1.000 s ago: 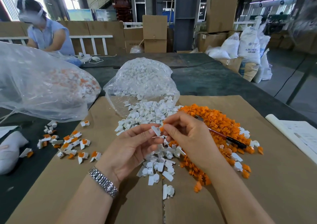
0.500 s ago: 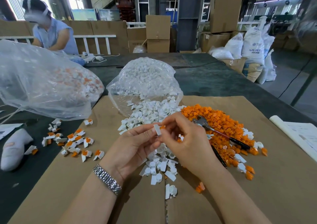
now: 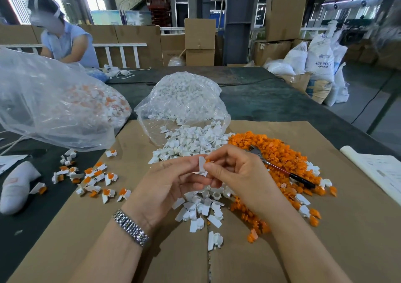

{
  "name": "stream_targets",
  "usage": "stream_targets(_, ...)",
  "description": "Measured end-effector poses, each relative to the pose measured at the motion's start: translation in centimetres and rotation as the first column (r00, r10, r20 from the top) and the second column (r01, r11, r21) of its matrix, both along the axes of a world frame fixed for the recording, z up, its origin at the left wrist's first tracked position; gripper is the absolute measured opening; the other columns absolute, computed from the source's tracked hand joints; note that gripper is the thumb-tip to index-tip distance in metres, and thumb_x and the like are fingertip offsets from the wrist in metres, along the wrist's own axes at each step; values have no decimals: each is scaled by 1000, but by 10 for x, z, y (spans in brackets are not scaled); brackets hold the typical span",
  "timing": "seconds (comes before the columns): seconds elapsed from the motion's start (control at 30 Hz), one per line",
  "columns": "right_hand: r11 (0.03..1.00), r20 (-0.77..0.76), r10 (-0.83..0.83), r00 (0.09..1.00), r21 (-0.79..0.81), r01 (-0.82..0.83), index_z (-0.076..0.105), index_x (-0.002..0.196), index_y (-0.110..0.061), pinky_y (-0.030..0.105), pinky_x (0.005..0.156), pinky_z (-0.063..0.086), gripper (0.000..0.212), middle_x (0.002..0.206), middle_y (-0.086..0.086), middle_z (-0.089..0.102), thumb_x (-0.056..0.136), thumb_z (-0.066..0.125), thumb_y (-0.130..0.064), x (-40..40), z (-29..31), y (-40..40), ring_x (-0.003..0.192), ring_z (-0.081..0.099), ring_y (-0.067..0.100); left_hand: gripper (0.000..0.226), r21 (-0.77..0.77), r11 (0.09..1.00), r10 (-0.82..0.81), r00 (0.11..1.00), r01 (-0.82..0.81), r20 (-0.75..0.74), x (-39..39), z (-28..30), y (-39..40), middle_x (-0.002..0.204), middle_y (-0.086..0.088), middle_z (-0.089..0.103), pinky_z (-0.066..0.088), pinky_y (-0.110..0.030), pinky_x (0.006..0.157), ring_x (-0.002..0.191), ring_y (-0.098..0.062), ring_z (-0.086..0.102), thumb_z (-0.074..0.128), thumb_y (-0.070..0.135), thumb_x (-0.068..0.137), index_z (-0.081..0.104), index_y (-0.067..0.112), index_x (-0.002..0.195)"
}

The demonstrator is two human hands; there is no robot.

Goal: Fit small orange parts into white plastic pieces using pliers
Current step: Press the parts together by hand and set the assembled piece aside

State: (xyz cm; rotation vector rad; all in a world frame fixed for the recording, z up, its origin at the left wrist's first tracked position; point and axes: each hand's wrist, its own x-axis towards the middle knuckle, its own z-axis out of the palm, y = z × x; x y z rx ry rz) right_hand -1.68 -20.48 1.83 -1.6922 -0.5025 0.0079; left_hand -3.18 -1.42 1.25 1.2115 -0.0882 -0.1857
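My left hand (image 3: 167,185) pinches a white plastic piece (image 3: 202,164) above the cardboard. My right hand (image 3: 236,174) pinches a small orange part (image 3: 207,160) against that piece's right side. Loose white pieces (image 3: 195,139) spill from a clear bag behind my hands, and more white pieces (image 3: 201,209) lie under them. A heap of orange parts (image 3: 275,152) lies to the right. The pliers (image 3: 280,167), with red and black handles, rest on the orange heap, and neither hand touches them.
Several assembled white-and-orange pieces (image 3: 91,178) lie at the left on the cardboard sheet (image 3: 152,261). A large clear bag (image 3: 54,107) of assembled pieces stands at the far left. A white glove (image 3: 17,185) and papers (image 3: 379,170) lie at the edges. A person (image 3: 65,39) works across the table.
Both hands stayed together, working the orange part against the white piece. My right hand shifted slightly left, uncovering more of the pliers on the orange heap.
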Motion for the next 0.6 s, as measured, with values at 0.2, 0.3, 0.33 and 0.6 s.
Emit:
stream_targets(0.2,986,130,-24,991,-162,45,70,106,-26,26,72,58,15,86,-3,68,92,74,-23,-1,-4,3,76,66,15,30,42,997,61,998,-60,-29,1,0,-2,91,-20,77,59,-23,63,73,-22,74,80,19,75,81,4,101)
stream_targets(0.3,958,293,-59,954,-252,137,72,107,-30,20,74,53,22,90,-12,62,87,79,-25,-1,-5,5,80,61,13,29,38,996,87,995,-85,-53,1,-1,0,92,-24,76,59,-23,61,74,-23,75,79,17,74,79,0,99)
stream_targets(0.33,957,308,-64,949,-249,145,73,107,-29,19,75,53,23,90,-12,62,86,80,-25,-1,-5,5,82,61,13,28,39,996,87,995,-85,-54,1,-1,0,94,-25,76,59,-22,62,76,-24,75,78,16,76,80,1,100)
stream_targets(0.6,981,238,-97,966,-144,134,77,103,-25,30,79,58,19,89,-9,71,85,80,-21,4,-5,0,87,68,13,27,-10,997,69,996,-70,-62,1,-1,-1,100,-29,75,61,-23,67,84,-28,77,74,13,82,79,4,106)
